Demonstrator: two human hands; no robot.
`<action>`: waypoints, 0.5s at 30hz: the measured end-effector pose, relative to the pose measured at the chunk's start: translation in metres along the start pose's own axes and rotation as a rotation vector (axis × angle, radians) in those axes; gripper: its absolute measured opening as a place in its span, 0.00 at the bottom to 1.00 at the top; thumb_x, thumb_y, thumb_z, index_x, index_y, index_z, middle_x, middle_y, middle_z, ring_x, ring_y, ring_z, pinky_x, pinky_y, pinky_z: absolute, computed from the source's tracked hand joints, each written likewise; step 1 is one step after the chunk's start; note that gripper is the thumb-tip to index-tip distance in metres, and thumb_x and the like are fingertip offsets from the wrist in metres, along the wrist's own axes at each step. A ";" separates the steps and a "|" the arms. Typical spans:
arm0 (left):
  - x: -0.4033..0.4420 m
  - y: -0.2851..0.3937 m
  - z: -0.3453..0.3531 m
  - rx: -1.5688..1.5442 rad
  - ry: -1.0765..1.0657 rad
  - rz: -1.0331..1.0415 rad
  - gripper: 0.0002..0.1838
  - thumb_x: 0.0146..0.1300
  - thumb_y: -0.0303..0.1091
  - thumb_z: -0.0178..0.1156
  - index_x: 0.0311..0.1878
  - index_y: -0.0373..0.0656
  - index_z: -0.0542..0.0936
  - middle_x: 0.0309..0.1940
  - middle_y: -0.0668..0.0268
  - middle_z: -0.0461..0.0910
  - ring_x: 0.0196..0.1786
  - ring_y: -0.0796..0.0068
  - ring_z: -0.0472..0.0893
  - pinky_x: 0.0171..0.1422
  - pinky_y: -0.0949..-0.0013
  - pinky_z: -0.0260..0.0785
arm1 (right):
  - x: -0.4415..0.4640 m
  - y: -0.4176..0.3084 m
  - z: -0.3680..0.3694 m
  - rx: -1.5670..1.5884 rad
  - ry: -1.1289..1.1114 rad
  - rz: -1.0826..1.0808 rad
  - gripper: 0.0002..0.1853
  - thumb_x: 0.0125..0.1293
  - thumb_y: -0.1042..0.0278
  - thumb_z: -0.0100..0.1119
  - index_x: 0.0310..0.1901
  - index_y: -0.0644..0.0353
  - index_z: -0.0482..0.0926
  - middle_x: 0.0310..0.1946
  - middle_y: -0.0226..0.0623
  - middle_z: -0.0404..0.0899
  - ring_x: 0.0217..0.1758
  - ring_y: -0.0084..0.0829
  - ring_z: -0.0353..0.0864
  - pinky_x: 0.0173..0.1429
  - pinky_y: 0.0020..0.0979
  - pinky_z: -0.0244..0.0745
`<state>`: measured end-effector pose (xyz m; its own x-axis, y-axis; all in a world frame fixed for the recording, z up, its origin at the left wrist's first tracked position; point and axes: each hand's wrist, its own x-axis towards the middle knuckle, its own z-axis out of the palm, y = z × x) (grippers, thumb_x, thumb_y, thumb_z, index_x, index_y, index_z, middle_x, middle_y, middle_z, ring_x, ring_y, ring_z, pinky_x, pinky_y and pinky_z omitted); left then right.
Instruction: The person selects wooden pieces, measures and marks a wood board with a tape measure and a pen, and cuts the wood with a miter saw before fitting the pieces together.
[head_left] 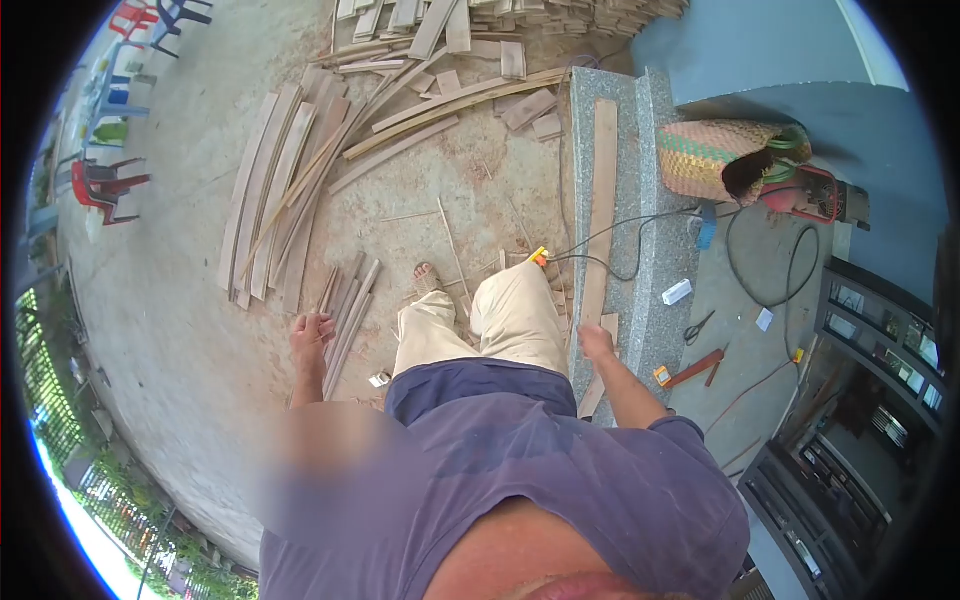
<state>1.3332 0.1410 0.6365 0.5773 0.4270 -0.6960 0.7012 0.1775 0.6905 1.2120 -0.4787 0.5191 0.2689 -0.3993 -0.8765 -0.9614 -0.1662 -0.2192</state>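
Your shirt (520,450) is nearest. The board (602,190) lies on the granite step (625,180), running lengthwise away from your right hand (597,343), nearer of the 2; whether its fingers grip is unclear. Your left hand (313,332) hangs half open, nothing visible in it.

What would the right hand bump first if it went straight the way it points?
The right hand would probably meet the long board on the stone step, though the hand's height is unclear.
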 end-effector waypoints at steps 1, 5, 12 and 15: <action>0.006 0.010 0.015 0.073 -0.012 -0.048 0.15 0.71 0.45 0.63 0.41 0.40 0.80 0.35 0.66 0.83 0.37 0.75 0.84 0.42 0.69 0.78 | 0.040 -0.010 0.001 -0.020 0.038 -0.074 0.12 0.67 0.57 0.66 0.47 0.52 0.86 0.32 0.26 0.80 0.33 0.25 0.79 0.36 0.33 0.75; 0.026 0.007 0.085 0.390 -0.027 -0.319 0.17 0.69 0.44 0.65 0.39 0.37 0.79 0.37 0.60 0.84 0.39 0.66 0.85 0.44 0.63 0.79 | 0.125 -0.156 0.000 -0.174 0.042 -0.215 0.18 0.66 0.55 0.66 0.50 0.58 0.87 0.37 0.30 0.85 0.34 0.26 0.82 0.38 0.33 0.77; 0.108 0.083 0.327 0.990 -0.192 0.339 0.21 0.69 0.39 0.66 0.53 0.28 0.80 0.45 0.48 0.85 0.49 0.54 0.84 0.58 0.58 0.75 | 0.347 -0.352 0.068 -0.122 0.083 -0.136 0.20 0.66 0.57 0.66 0.55 0.60 0.87 0.47 0.37 0.89 0.49 0.28 0.85 0.55 0.31 0.78; 0.186 0.109 0.453 0.433 -0.348 -0.160 0.18 0.73 0.38 0.63 0.55 0.31 0.81 0.49 0.56 0.86 0.52 0.69 0.84 0.63 0.63 0.74 | 0.406 -0.395 0.111 -0.046 -0.027 -0.081 0.22 0.67 0.57 0.67 0.58 0.61 0.85 0.47 0.36 0.88 0.49 0.27 0.84 0.54 0.30 0.78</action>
<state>1.7068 -0.1619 0.4934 0.5022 0.0950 -0.8595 0.8562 -0.1940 0.4788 1.6945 -0.4748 0.2019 0.3432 -0.3584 -0.8682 -0.9328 -0.2386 -0.2702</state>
